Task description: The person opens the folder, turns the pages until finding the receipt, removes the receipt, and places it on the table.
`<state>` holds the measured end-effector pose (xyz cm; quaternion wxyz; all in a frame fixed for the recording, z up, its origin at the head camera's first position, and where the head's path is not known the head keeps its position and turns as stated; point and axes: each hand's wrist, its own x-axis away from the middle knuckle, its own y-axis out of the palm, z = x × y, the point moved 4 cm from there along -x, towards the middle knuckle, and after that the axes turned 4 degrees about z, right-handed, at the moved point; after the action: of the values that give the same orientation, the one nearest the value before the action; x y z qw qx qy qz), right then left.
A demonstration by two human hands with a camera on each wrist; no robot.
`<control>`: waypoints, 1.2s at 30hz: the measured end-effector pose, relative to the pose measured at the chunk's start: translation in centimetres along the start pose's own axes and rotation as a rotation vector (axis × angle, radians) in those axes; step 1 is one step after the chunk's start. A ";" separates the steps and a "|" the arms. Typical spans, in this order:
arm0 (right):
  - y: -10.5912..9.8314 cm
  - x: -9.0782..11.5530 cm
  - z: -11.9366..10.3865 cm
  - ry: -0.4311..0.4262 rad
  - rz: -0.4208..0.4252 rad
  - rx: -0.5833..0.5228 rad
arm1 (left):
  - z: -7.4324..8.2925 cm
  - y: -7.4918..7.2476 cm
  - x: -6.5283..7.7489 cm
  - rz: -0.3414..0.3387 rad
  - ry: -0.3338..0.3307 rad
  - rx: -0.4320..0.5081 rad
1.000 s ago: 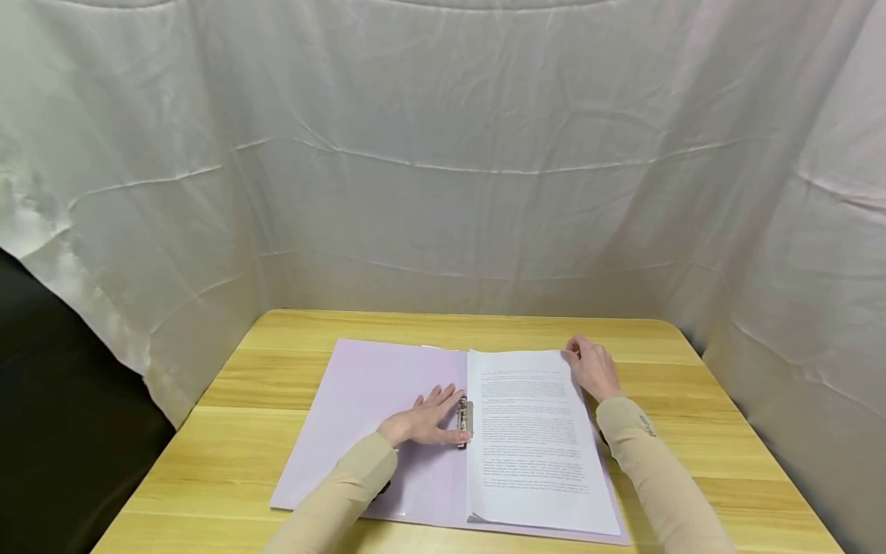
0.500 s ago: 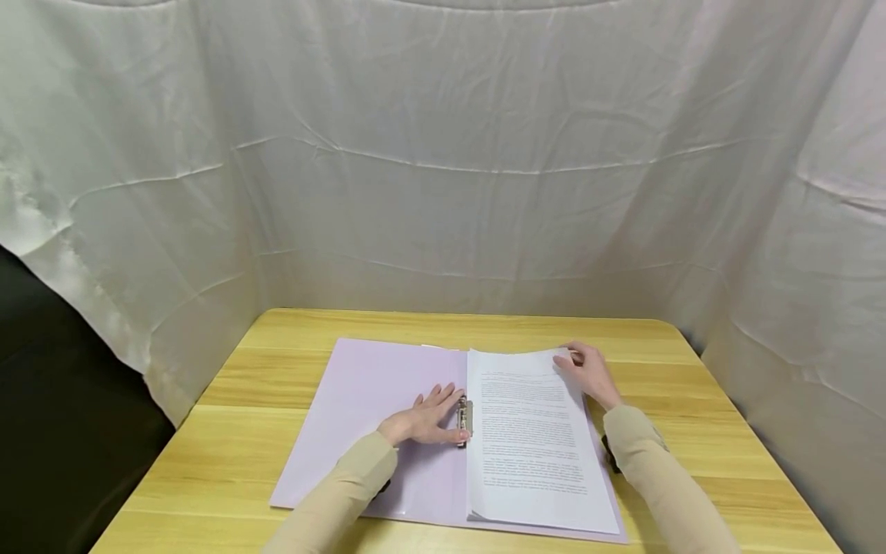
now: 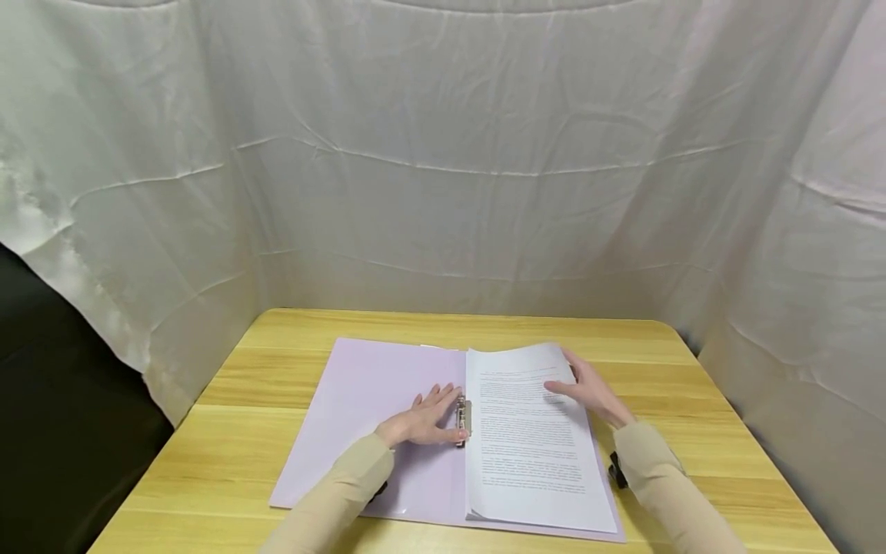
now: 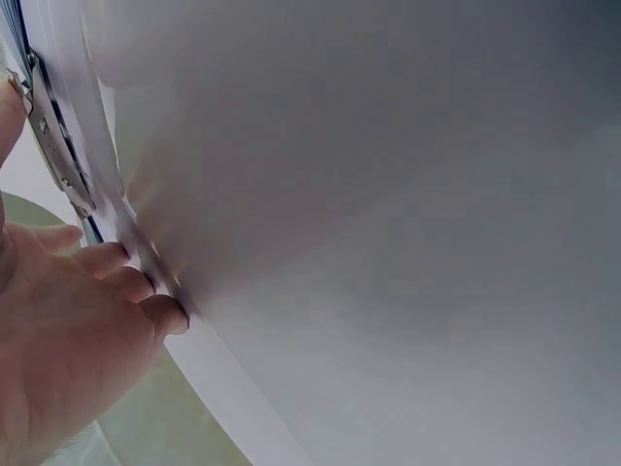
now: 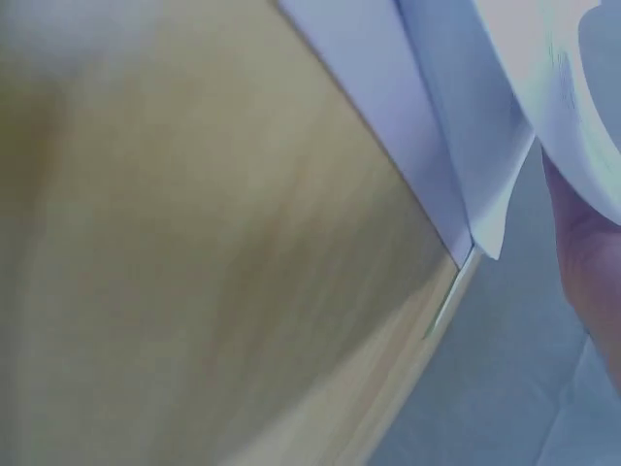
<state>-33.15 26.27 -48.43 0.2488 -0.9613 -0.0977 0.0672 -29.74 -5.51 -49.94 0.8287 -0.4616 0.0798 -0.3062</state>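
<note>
A lavender lever-clip folder (image 3: 370, 392) lies spread open on the table. Printed sheets (image 3: 529, 462) are stacked on its right side. My left hand (image 3: 418, 423) rests with spread fingers on the left cover, its thumb and index finger at the metal clip (image 3: 464, 419) on the spine; the left wrist view also has this clip (image 4: 58, 146) beside the fingers. At the stack's upper right corner, my right hand (image 3: 588, 388) holds several sheets, thumb on top and fingers beneath. In the right wrist view the held sheets (image 5: 553, 87) curl upward, apart from lower ones left on the folder.
The wooden table (image 3: 228, 431) has rounded far corners. Pale curtains (image 3: 484, 215) hang behind it and at both sides. Something black (image 3: 62, 415) fills the lower left beyond the curtain.
My right hand has gone from the stack's corner edge to a grip on it, thumb sliding inward over the top page. That corner has risen. The left hand stays in place.
</note>
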 end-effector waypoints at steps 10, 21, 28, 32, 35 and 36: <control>1.2 1.8 -0.6 0.083 -0.106 -0.186 | -0.1 -0.2 0.7 0.056 0.012 0.033; 2.1 4.1 -2.2 0.091 -0.147 -0.227 | -0.2 -1.1 2.2 0.122 0.001 0.084; 2.4 5.3 -3.5 0.107 -0.177 -0.297 | -0.4 -1.3 2.9 0.136 0.003 0.121; 2.5 6.0 -4.3 0.105 -0.202 -0.337 | -0.5 -1.4 3.1 0.150 -0.006 0.133; 2.6 6.4 -5.0 0.107 -0.213 -0.362 | -0.6 -1.5 3.3 0.163 -0.008 0.136; 2.6 6.5 -5.2 0.102 -0.217 -0.369 | -0.6 -1.6 3.4 0.166 -0.009 0.138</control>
<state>-25.51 23.08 -45.71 0.0792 -0.9765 -0.1986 -0.0277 -27.96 -8.53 -48.51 0.8814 -0.3965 0.0927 -0.2394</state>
